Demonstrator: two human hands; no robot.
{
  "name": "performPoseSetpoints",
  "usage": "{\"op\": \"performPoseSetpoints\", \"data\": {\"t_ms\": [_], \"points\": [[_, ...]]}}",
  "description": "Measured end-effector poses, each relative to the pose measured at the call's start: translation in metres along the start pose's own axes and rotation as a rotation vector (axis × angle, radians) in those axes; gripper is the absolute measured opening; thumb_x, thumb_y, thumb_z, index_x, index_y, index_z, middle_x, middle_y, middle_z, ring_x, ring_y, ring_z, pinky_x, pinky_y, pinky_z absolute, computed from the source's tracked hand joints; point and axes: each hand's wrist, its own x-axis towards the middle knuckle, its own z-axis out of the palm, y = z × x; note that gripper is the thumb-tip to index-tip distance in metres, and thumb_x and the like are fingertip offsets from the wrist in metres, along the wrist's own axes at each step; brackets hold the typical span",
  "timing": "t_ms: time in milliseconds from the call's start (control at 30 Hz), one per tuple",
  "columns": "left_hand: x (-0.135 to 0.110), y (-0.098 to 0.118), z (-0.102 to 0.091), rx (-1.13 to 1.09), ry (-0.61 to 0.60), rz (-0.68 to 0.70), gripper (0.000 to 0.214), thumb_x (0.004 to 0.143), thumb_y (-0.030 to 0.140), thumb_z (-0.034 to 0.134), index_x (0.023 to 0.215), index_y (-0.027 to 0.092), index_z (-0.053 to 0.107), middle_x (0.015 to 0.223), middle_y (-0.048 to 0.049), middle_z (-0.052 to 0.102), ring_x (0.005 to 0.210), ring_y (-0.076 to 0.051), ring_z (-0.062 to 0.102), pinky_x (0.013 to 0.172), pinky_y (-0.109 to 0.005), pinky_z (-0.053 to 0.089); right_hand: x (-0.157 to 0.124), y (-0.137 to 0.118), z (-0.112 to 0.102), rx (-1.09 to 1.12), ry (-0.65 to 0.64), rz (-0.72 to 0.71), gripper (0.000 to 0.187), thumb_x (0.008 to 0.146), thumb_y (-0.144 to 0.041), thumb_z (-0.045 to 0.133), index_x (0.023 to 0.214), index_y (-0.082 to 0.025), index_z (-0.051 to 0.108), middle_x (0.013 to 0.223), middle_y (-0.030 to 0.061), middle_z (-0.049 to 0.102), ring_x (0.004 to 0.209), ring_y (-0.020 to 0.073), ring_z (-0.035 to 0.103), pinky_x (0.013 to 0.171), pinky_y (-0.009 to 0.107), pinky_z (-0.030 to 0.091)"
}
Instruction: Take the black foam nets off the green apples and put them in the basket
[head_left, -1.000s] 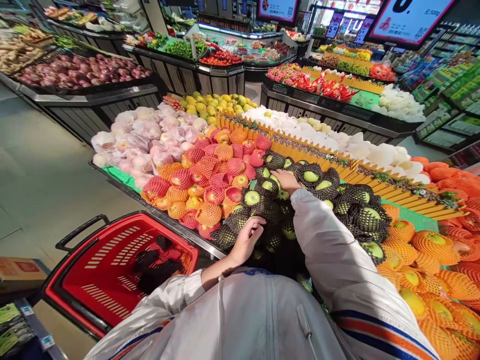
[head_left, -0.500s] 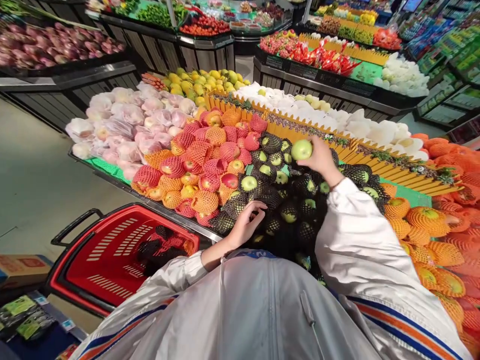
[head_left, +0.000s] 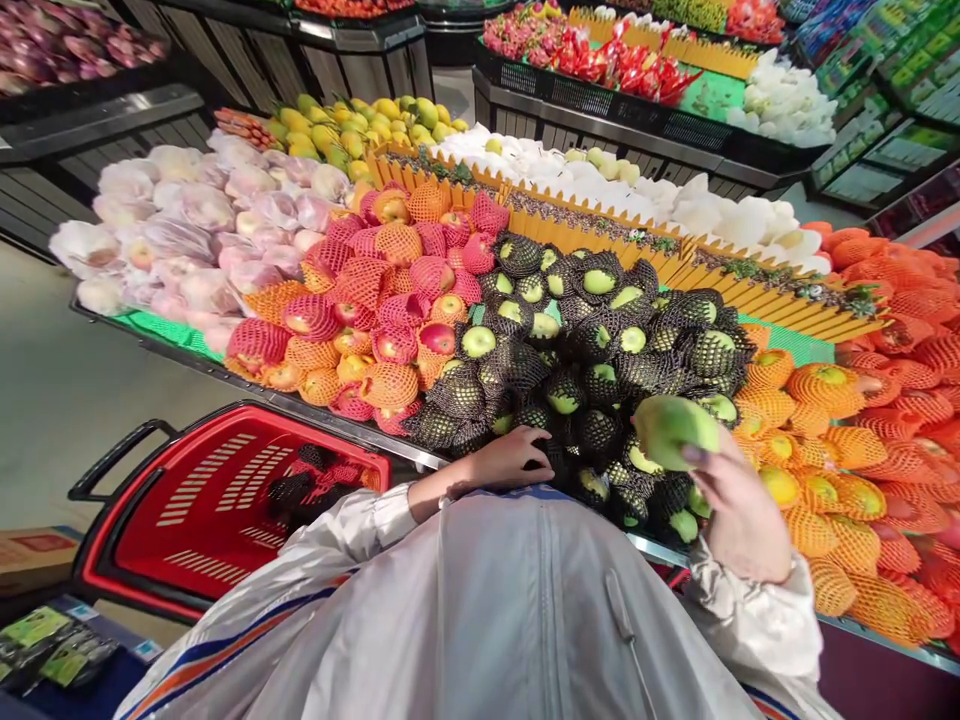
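Note:
A bare green apple (head_left: 671, 430) is gripped in my right hand (head_left: 739, 495), raised over the front right of the display. My left hand (head_left: 514, 458) hovers at the front edge, beside green apples in black foam nets (head_left: 525, 362). Its fingers are bent and the thumb stands apart, with nothing visible between them. To the left of the green apples lie red apples in pink and orange nets (head_left: 394, 342). A red shopping basket (head_left: 217, 500) stands at lower left, with black and pink foam nets (head_left: 315, 485) inside.
Fruit in orange nets (head_left: 832, 455) lies to the right. Pale bagged fruit (head_left: 202, 240) and yellow-green fruit (head_left: 360, 135) are at the left and back. A low yellow picket fence (head_left: 600, 225) crosses behind the apples. Other produce stands (head_left: 615, 120) stand farther back.
My right hand has brought the green apple from the back of the display nearer my body and rightward. My left hand has shifted slightly, and the view has tilted downward.

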Motion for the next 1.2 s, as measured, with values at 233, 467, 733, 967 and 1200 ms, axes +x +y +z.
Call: {"op": "performPoseSetpoints", "data": {"t_ms": [233,467,733,967,1200], "points": [[-0.008,-0.002,-0.01,-0.068,0.217,-0.042,0.018,0.091,0.033,0.066,0.098,0.017,0.071,0.117,-0.0116,0.067,0.11,-0.024,0.064,0.098,-0.036,0.049,-0.016,0.064,0.034,-0.157,0.045,0.048,0.068,0.057,-0.052,0.088,0.112,-0.024,0.06,0.106,0.0053,0.07,0.096,0.0262,0.064,0.089,0.043,0.054],[-0.011,-0.015,-0.024,-0.49,0.835,-0.173,0.045,0.076,0.027,0.078,0.111,0.021,0.051,0.095,0.0005,0.055,0.075,-0.01,0.049,0.065,-0.022,0.04,-0.018,0.094,0.067,-0.408,-0.145,-0.089,0.082,0.062,-0.05,0.087,0.126,-0.023,0.043,0.118,0.0103,0.065,0.103,0.0281,0.065,0.09,0.043,0.054],[-0.011,-0.014,-0.018,-0.363,0.774,-0.136,0.012,0.088,0.029,0.067,0.096,0.019,0.067,0.093,-0.0029,0.058,0.084,-0.015,0.053,0.073,-0.026,0.041,-0.005,0.131,0.095,-0.711,-0.373,-0.252,0.07,0.075,-0.031,0.079,0.139,-0.022,0.053,0.136,0.0142,0.054,0.122,0.0313,0.059,0.103,0.045,0.051],[-0.007,-0.009,-0.013,-0.568,0.729,-0.168,0.024,0.094,0.042,0.059,0.092,0.019,0.054,0.074,0.004,0.047,0.07,-0.011,0.045,0.066,-0.024,0.037,-0.002,0.131,0.08,-0.621,-0.336,-0.274,0.07,0.074,-0.032,0.08,0.139,-0.025,0.056,0.136,0.0127,0.057,0.128,0.0339,0.055,0.111,0.052,0.046],[0.002,-0.004,0.004,-0.941,0.526,-0.179,0.05,0.086,0.064,0.063,0.104,0.022,0.042,0.074,0.0061,0.053,0.065,-0.012,0.059,0.063,-0.025,0.043,-0.009,0.116,0.077,-0.141,-0.13,-0.092,0.047,0.082,-0.059,0.071,0.114,-0.025,0.067,0.121,0.0086,0.068,0.116,0.0279,0.062,0.101,0.046,0.052]]}}
